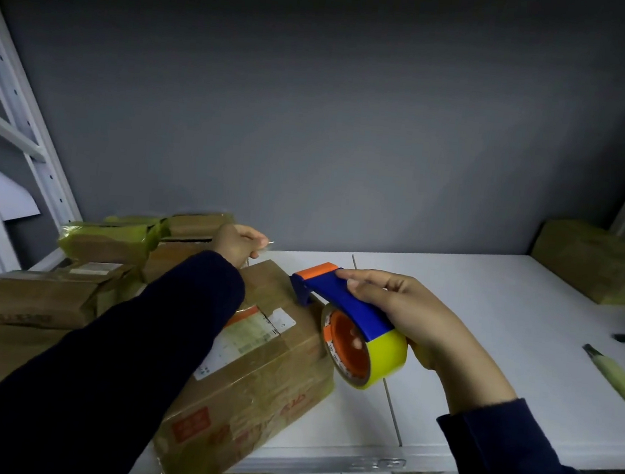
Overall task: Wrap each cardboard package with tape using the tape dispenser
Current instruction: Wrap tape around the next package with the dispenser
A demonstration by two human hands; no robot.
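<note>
1. Right hand [421,325] grips the blue plastic tape dispenser with an orange tip [350,302]. The thumb lies along the top of the handle, and the fingers are mostly hidden behind the roll.
2. Its yellow tape roll with an orange core [387,356] hangs just beside the right top edge of the package. The dispenser's orange tip is over the box's far right side.
3. Left hand [236,246] is curled over the far end of the box, pinching a thin pale strip [271,243]. I cannot tell whether this strip runs to the dispenser.
4. The brown cardboard package with a white label [262,366] lies on the white shelf board [484,351], its near corner past the front edge. A dark sleeve [117,351] covers its left part.
5. Other taped cardboard packages [47,286] are piled at the left, dim and partly behind the sleeve. One more taped box [597,263] sits at the far right, cut by the frame.
6. A pale green long object [619,381] lies at the right edge, cut off and too unclear to name.
</note>
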